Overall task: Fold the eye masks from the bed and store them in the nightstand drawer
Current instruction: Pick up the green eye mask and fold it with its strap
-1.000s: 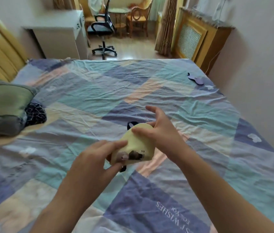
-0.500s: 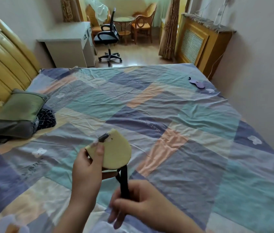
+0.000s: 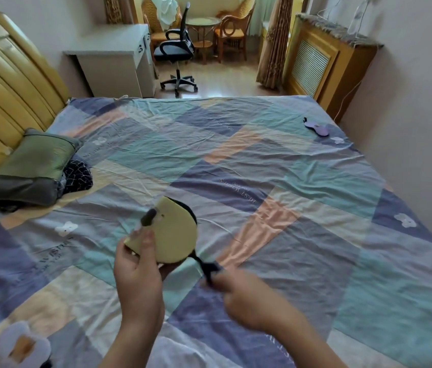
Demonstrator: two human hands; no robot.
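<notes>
Head view: yellow eye mask, folded, held above the bed.
Left hand fingers pinch the fold shut; right hand fingers grip the black strap, pulled taut for wrapping. Purple eye mask waits far off.

My left hand has the folded yellow eye mask in its grip, thumb pressed on the near face, fingers behind, mask held up above the bed. Black strap runs from the mask's lower edge down-right into my right hand, pinched there; that hand is motion-blurred. A dark tab sticks up just above the left thumb. Far beyond the right grip, near the bed's far right corner, a purple eye mask lies flat. Well left of the left grip, a green pillow sits by the yellow headboard, dark patterned cloth touching it.
</notes>
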